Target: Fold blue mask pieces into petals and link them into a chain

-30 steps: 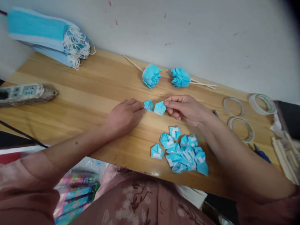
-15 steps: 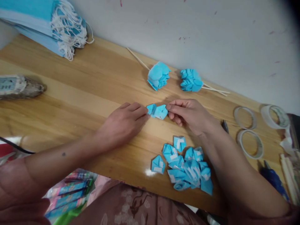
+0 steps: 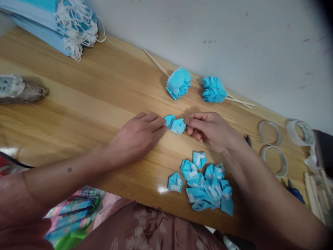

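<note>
Between my hands, at the middle of the wooden table [image 3: 91, 100], is a folded blue piece [image 3: 178, 125] that looks like fabric or paper, with two pointed lobes. My left hand [image 3: 142, 133] pinches its left end, fingers together and palm down. The right end is held between thumb and fingertips of my right hand [image 3: 208, 127]. Just below lies a pile of similar folded blue pieces [image 3: 208, 189], several with white tape strips on them. One taped piece [image 3: 175, 182] lies apart on the left of the pile.
Two blue flowers on sticks, one on the left [image 3: 179, 83] and one on the right [image 3: 213, 89], lie near the wall. Rolls of tape [image 3: 274, 161] and wooden sticks [image 3: 313, 196] are at the right. Blue face masks [image 3: 39, 27] are stacked at the back left.
Both hands keep their hold on the folded blue piece, whose two lobes now sit slightly closer together. The whole view has shifted a little.
</note>
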Tool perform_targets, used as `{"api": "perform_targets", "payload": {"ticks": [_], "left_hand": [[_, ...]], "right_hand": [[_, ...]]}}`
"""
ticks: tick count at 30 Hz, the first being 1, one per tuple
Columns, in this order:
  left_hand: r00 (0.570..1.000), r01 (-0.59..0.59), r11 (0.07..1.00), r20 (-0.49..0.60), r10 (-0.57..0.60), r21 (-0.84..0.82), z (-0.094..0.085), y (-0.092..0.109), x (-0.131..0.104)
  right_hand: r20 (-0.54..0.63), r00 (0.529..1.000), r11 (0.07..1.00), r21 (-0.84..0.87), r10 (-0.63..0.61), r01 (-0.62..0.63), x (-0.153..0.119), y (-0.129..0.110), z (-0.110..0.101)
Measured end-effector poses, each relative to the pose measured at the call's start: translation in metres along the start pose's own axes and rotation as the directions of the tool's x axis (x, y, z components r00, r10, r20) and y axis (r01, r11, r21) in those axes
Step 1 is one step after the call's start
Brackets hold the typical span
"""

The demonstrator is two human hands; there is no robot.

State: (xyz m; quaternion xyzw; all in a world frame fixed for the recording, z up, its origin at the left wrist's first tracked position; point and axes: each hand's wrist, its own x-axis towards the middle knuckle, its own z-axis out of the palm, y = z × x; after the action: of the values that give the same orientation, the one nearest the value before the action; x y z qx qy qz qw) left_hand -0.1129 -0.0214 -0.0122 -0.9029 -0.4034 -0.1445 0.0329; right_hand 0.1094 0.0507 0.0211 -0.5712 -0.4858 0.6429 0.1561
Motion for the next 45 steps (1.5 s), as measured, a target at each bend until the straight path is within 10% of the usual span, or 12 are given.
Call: {"api": "perform_targets", "payload": {"ticks": [45], "left_hand": [[0.999,-0.017,0.999,-0.041,0.015,-0.036,0.0006,-0.0013,-0.0013]], "right_hand": [[-0.101,0.995,1.000,-0.016,0.012,-0.014,-0.0012,0.0011,0.0072]]}}
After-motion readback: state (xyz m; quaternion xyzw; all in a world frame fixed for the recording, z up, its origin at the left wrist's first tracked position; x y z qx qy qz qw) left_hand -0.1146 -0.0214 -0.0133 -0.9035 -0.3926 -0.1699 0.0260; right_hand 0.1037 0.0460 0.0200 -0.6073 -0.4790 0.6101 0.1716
